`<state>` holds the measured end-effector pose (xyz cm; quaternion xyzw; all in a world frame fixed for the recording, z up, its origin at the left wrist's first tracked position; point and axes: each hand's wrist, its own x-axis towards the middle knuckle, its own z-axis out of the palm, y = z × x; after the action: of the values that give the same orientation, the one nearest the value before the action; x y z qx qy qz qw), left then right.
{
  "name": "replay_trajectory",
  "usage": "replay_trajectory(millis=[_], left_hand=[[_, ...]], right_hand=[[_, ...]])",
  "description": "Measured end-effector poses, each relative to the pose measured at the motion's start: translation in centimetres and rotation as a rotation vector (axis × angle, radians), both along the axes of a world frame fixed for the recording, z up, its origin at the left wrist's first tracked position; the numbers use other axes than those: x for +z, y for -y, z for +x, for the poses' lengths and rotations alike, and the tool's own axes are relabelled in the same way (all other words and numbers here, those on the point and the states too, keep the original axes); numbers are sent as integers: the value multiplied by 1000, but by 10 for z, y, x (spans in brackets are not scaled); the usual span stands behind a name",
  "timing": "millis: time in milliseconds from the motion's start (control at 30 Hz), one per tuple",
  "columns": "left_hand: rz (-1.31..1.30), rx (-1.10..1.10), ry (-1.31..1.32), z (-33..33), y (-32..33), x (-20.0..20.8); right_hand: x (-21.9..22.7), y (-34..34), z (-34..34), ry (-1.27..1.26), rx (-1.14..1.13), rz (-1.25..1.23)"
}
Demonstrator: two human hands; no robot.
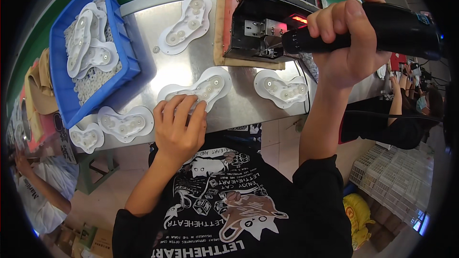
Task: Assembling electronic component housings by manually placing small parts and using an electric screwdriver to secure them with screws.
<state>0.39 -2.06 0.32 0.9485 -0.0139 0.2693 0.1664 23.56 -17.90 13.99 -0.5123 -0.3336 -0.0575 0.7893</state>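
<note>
In my right hand [351,38] is a black electric screwdriver [397,31], its fingers wrapped round the barrel. The driver's front end reaches the metal outlet of a black screw feeder [239,45]; the bit's tip is hard to make out. My left hand [179,124] lies with fingers stretched and slightly apart over the near edge of a white double-lobed plastic gear housing [221,82]. Small pale gears sit inside that housing, and my fingers hide part of its left lobe. Another gear housing [282,89] lies to the right, below the feeder.
A blue bin [126,62] at left holds gear housings and many small pale parts. More housings lie at the far side [186,26] and near left [125,123]. A loose gear [156,49] rests on the metal table [146,28]. Other people work at both sides.
</note>
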Motion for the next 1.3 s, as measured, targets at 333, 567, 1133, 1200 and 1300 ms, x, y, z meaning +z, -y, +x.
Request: replay_trajectory(millis=[333, 567, 1133, 1200, 1300], left_hand=[[4, 10, -4, -1, 0, -1], [-2, 11, -11, -6, -2, -4], [-126, 45, 7, 0, -5, 0], [-131, 49, 9, 0, -4, -1], [-136, 48, 7, -1, -4, -1]], right_hand=[[-9, -10, -28, 172, -145, -15], [-22, 5, 6, 165, 360, -26], [-43, -23, -94, 15, 178, -118], [-48, -31, -96, -25, 121, -97], [-56, -28, -82, -35, 248, -62]])
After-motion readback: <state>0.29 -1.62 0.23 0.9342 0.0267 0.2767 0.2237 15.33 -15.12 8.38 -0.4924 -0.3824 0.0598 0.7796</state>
